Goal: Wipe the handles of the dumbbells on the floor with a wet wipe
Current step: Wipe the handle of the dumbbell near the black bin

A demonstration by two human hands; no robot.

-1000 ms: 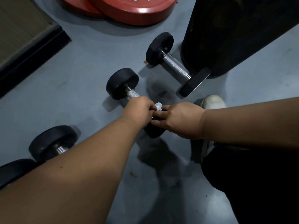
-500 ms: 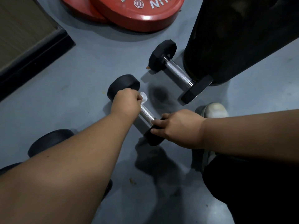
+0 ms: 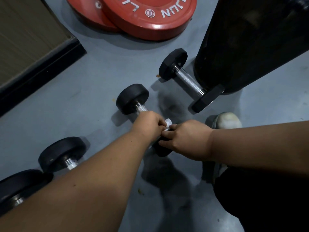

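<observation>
Grey floor (image 3: 70,101); red plates (image 3: 150,19) top; black-edged platform (image 3: 33,52) left, maybe matting; dim light.

Left forearm enters from the lower left of the frame and runs diagonally up to the centre. Left hand (image 3: 150,124), knuckles up, is curled into a fist around the handle (image 3: 142,108), a wipe (image 3: 167,122) showing at its thumb side. Right forearm enters from the right edge, near horizontal, at mid-height. Right hand (image 3: 185,139), back up, lies just right of centre, fingers (image 3: 164,143) bent over the near weight (image 3: 161,149). The two hands touch at the fingertips.
</observation>
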